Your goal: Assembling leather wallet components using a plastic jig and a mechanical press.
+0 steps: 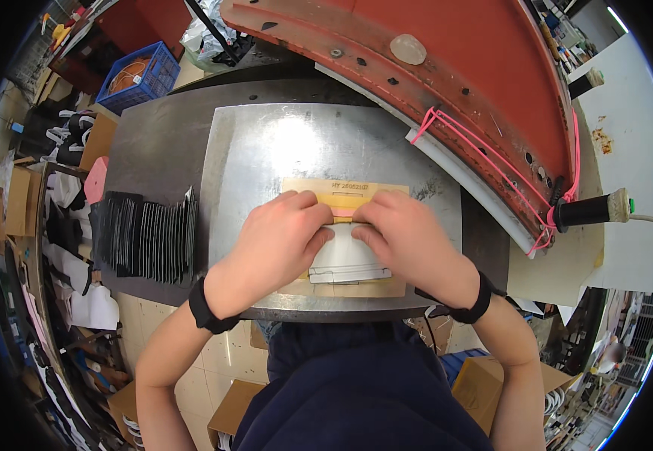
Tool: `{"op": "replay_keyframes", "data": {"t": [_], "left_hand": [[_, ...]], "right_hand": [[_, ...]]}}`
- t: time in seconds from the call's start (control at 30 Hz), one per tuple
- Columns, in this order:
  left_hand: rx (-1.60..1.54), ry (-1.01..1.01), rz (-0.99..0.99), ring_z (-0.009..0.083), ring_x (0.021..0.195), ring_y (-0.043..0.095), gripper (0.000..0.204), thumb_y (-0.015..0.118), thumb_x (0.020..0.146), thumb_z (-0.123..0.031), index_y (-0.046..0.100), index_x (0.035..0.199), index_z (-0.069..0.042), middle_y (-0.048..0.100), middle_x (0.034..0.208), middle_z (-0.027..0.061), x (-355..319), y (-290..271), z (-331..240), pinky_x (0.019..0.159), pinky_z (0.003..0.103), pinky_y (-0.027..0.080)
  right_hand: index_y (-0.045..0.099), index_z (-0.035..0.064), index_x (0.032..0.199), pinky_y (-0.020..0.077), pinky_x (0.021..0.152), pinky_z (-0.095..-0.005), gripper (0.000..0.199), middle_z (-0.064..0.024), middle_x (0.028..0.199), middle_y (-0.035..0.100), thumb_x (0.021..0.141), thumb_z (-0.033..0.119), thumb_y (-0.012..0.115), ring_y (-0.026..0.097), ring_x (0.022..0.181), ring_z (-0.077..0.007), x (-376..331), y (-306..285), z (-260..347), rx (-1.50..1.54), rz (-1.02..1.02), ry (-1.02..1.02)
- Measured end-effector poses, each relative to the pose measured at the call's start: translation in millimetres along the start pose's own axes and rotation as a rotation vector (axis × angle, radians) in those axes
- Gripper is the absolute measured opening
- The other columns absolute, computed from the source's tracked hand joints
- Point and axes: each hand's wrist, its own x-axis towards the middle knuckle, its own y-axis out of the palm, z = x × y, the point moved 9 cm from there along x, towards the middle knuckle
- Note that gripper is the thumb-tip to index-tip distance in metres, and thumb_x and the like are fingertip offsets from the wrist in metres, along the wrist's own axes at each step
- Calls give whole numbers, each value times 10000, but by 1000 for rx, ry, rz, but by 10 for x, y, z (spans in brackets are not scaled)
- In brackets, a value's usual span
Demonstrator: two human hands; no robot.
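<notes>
A tan, flat template board (294,188) lies on a metal plate in front of me, with a yellow strip (350,201) across its upper part. On the board sits a white curved piece (347,252), its lower edge banded by a narrow strip. My left hand (285,229) has its fingers closed at the white piece's upper left edge, thumb on its face. At the upper right edge my right hand (409,233) pinches in the same way. Both sets of fingertips nearly meet, and they partly hide that edge.
Left of the metal plate (240,150) stands a row of dark, thin pieces (146,234). A red machine frame (462,45) with pink cord (484,161) and a black handle (591,210) overhangs the right side. A blue crate (140,75) stands at the far left.
</notes>
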Motion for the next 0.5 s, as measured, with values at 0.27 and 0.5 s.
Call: {"op": "replay_keyframes", "data": {"t": [0.27,0.5], "left_hand": [[-14,-129,38,374,864,646,107,686,871,-112,690,877,-6,658,866,155,182,51,160,774,472,528],[-162,-212,48,386,827,649,135,705,851,-111,660,836,15,654,847,176,252,57,274,766,471,526]], "right_hand": [[715,21,935,502,790,-466,206,-148,914,655,886,221,713,639,892,-369,155,67,-279,112,103,197],[717,-1,902,508,816,-467,238,-182,929,667,844,228,742,648,918,-388,154,105,-388,176,63,289]]}}
